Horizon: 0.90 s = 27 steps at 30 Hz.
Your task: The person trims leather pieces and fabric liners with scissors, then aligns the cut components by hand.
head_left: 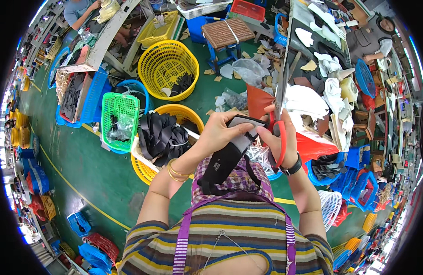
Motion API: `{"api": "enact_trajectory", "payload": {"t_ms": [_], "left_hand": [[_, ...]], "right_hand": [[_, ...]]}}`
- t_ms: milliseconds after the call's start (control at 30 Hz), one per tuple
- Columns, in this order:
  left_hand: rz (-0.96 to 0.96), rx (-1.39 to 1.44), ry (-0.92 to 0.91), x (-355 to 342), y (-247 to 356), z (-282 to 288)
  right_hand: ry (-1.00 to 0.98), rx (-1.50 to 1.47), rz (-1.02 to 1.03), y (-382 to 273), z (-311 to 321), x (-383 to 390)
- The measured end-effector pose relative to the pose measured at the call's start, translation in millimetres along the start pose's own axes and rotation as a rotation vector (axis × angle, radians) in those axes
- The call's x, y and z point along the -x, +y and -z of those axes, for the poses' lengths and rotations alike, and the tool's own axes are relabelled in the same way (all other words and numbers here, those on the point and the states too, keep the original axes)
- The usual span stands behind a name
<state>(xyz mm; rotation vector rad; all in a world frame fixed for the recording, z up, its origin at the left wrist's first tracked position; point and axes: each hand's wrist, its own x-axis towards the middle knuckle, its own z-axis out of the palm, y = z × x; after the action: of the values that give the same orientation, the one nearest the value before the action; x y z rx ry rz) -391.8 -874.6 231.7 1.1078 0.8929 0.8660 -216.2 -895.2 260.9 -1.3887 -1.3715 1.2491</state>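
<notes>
Work surface (297, 23), right of the tall yellow basket (161, 57): white and tan cut scraps over it, dark sheeting among them. The tall basket is open-topped and perforated; a small heap of dark pieces lies at its bottom, a pale scrap beside them.

Nearer the wearer than the tall basket, an orange-yellow basket (141, 170). In its mouth sits a thick bundle of black strips (160, 135), a pale tie across it; the rest of the contents mostly hidden.

Left of the tall basket, a blue crate (96, 98) with a mass of black strips showing at its open side. Between crate and tall basket, a green slotted basket (106, 123): clear plastic film and some black bits inside.

Well to the right of the tall basket, on the wearer's side, a blue basin (312, 178) full of black pieces.

Hands both nearer the wearer than the tall basket and to its right. Right hand (288, 137) closed round red-handled scissors (282, 130), blades pointing away from wearer. Left hand (220, 133) pinches a black fabric piece (225, 160) with a grey patch; its lower end hangs over the wearer's lap.
</notes>
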Motion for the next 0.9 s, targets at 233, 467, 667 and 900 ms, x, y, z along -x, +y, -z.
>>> {"api": "enact_trajectory", "payload": {"t_ms": [233, 467, 667, 900], "left_hand": [[-0.121, 0.179, -0.043, -40.3, 10.9, 15.9], [-0.127, 0.168, -0.062, -85.8, 12.4, 63.8], [-0.098, -0.003, 0.117, -171.0, -2.7, 140.2], [-0.024, 0.085, 0.171, -297.4, 12.3, 224.6]], "right_hand": [[0.133, 0.033, 0.161, -18.1, 8.5, -32.0], [0.215, 0.019, 0.225, -25.1, -1.4, -114.2], [0.083, 0.182, 0.153, -17.5, -33.1, -229.6], [0.098, 0.243, 0.145, -4.6, -54.9, -388.1]]}}
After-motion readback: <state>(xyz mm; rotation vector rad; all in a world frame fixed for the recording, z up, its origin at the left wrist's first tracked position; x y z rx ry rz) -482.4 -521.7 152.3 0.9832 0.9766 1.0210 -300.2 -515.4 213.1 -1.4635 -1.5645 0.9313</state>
